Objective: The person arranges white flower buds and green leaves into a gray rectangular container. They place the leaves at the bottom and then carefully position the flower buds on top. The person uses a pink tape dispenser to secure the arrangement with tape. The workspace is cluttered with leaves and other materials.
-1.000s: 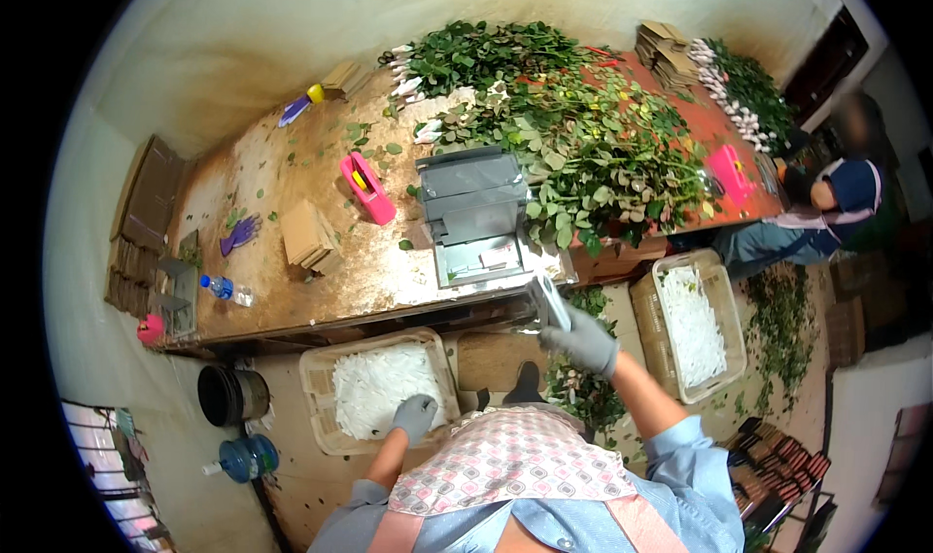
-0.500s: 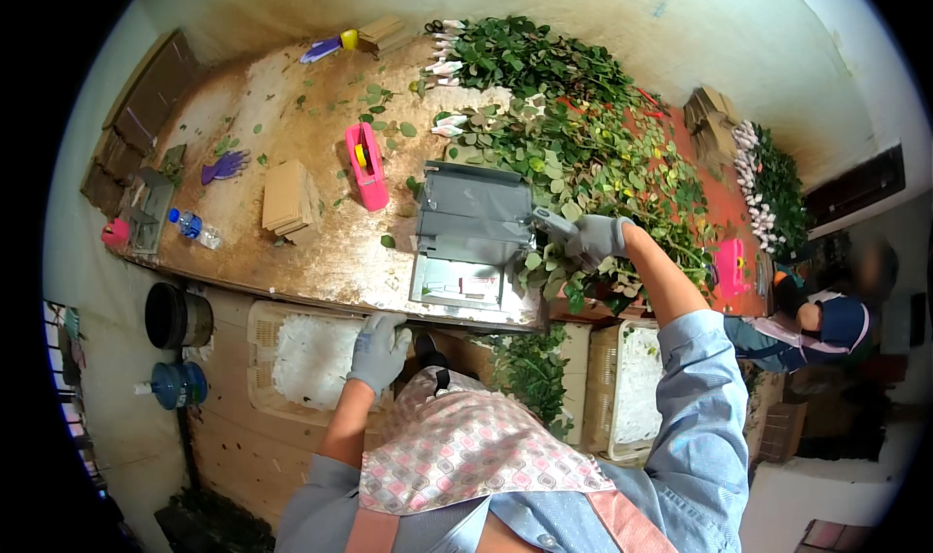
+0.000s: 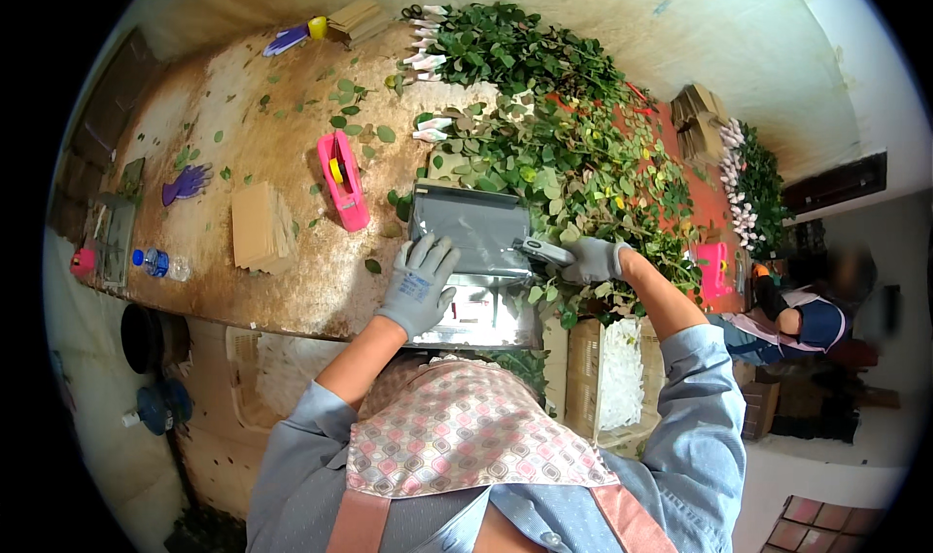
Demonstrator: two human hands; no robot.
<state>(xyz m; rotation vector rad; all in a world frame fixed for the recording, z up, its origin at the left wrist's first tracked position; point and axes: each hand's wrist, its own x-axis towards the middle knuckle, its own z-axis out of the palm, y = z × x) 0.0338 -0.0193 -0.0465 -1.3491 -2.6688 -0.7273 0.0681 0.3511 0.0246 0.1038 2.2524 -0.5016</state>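
Apparent stapler [image 3: 546, 252] sits in right hand [image 3: 594, 260].

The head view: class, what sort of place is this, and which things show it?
Probably a workroom for bundling cut plants: leafy stems are heaped on the long worktable, bundles lie with pale-wrapped ends, and a pink tape dispenser stands nearby.

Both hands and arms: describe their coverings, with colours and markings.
The left hand wears a grey glove with small blue print on its back; the right hand wears a grey glove too. Light-blue shirt sleeves stop well short of the gloves.
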